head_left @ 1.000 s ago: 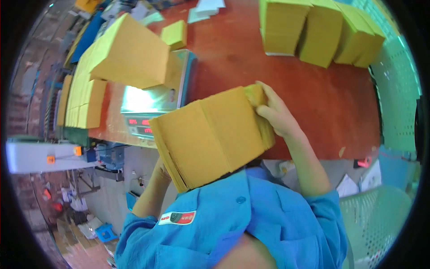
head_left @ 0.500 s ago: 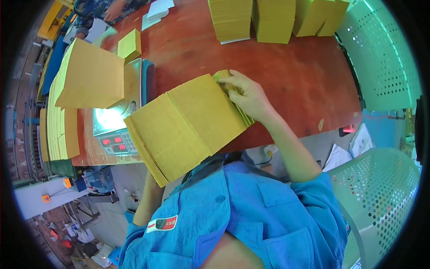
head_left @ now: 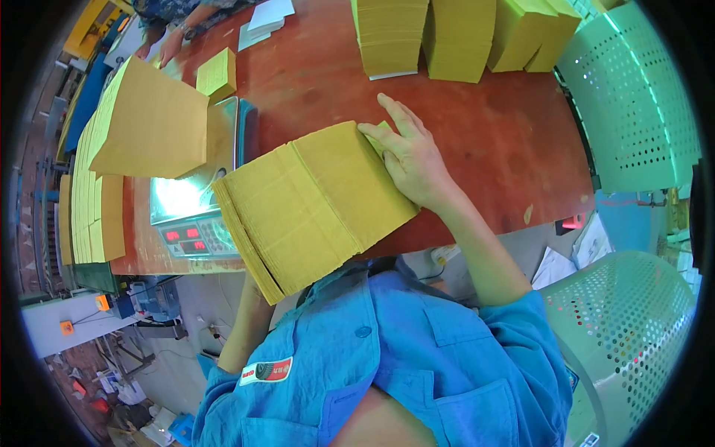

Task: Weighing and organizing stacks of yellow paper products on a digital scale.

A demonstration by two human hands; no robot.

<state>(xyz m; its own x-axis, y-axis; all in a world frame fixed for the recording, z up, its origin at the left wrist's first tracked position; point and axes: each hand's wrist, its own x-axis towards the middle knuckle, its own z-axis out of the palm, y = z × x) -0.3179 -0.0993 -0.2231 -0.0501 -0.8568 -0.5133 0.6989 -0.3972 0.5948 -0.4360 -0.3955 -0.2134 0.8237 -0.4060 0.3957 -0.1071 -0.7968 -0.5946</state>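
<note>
Yellow stack (head_left: pixel 316 208) touched at two o'clock by right hand (head_left: pixel 411 160), fingers spread; left hand hidden, grip cannot be told. Scale (head_left: pixel 196 229) partly blocked, nine o'clock; yellow blocks (head_left: pixel 459 41), one o'clock.

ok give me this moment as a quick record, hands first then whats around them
right hand: open, at the right end of a yellow-brown stack
left hand: hidden behind the stack; left forearm visible
scale: left on the red-brown table, display lit red
small yellow block: just beyond the scale
tall yellow stacks: far right of table
co-worker's hands: upper left of view
</note>
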